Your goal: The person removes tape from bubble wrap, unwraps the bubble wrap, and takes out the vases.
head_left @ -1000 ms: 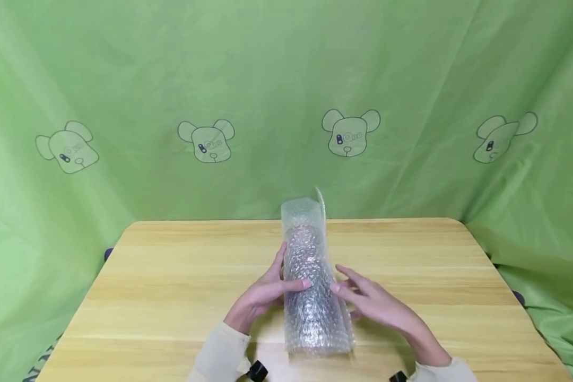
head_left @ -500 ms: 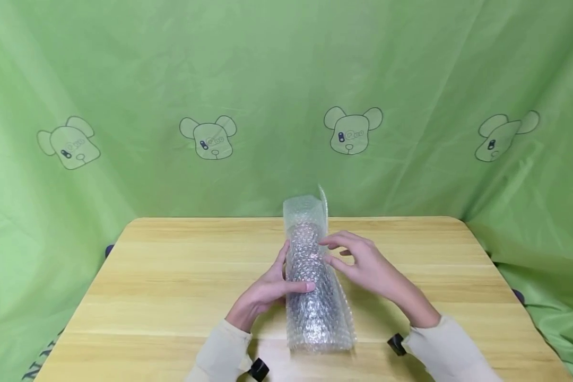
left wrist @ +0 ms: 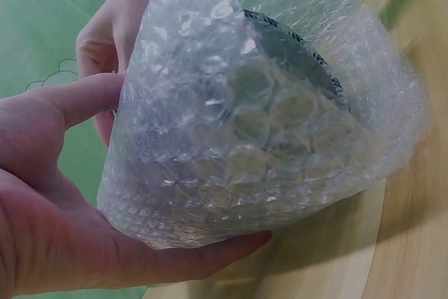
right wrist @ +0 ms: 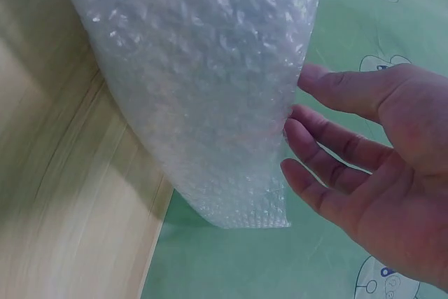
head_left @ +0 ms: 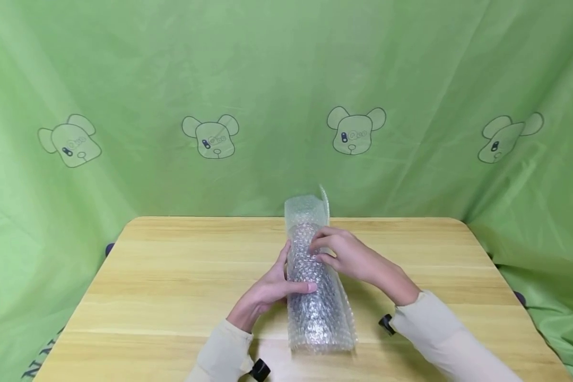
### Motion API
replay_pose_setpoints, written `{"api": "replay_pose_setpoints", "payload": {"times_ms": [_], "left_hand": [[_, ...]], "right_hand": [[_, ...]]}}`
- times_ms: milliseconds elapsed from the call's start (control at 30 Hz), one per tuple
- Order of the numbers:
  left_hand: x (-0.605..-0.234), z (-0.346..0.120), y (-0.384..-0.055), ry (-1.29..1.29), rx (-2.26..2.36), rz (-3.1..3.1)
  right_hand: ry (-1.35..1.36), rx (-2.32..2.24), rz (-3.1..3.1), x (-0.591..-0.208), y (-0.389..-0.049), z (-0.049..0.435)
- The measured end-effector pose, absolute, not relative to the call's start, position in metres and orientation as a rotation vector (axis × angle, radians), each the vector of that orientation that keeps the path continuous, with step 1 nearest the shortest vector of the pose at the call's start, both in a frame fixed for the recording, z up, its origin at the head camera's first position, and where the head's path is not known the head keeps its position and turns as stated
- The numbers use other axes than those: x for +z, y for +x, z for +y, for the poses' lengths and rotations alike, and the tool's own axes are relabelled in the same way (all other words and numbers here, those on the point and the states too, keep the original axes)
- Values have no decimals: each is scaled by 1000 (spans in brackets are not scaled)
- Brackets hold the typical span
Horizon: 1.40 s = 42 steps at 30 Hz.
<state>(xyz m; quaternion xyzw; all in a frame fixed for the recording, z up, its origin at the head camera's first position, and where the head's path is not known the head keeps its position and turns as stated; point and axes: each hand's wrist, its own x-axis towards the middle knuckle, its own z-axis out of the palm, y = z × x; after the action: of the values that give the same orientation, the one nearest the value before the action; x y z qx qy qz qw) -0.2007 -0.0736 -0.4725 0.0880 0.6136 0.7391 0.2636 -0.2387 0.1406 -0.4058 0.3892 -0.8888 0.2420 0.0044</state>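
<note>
loose wrap edge point(head_left: 325, 201): could spring outward and let the roll unwind; likely cause, it stands away from the body at the far end, with no tape or other fastening visible.
near opening: the inner item point(left wrist: 301, 61) could slide out if the bubble-wrap bundle point(head_left: 305, 271) tips toward the person; cause, the wrap gapes there and is not folded over.
left hand point(head_left: 267, 286): clamped on the bubble-wrap bundle, thumb across the top, a finger beneath; judged the main support, so a slackened grip could let the roll turn or drop.
right hand point(head_left: 346, 254): bent and relaxed, thumb and fingers apart, tips at the wrap; a sideways drag from here could pull the outer layer crooked.
bubbles: could burst under a hard squeeze, leaving thinner cushioning; judged a minor fault.
bundle position: at the middle of the wooden table point(head_left: 172, 276), lengthwise away from the person, between both hands; the far end overlaps the green curtain point(head_left: 267, 69); contact beneath cannot be confirmed.
bundle appearance: clear, glossy, roughly tubular, puckered with round bubbles; silvery and bright along the middle, paler at the far end where wrap alone appears to extend.
inner item appearance: curved rim with a dark patterned band, grey-green inside it; the rest is blurred by the wrap, its kind not determined.
</note>
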Motion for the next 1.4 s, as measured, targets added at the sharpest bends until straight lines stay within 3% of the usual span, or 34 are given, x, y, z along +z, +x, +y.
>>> {"api": "replay_pose_setpoints", "payload": {"times_ms": [1400], "left_hand": [[-476,-75,-201,251,2022,1666]], "right_hand": [[1219,789,-2707,-419,-238,138]]}}
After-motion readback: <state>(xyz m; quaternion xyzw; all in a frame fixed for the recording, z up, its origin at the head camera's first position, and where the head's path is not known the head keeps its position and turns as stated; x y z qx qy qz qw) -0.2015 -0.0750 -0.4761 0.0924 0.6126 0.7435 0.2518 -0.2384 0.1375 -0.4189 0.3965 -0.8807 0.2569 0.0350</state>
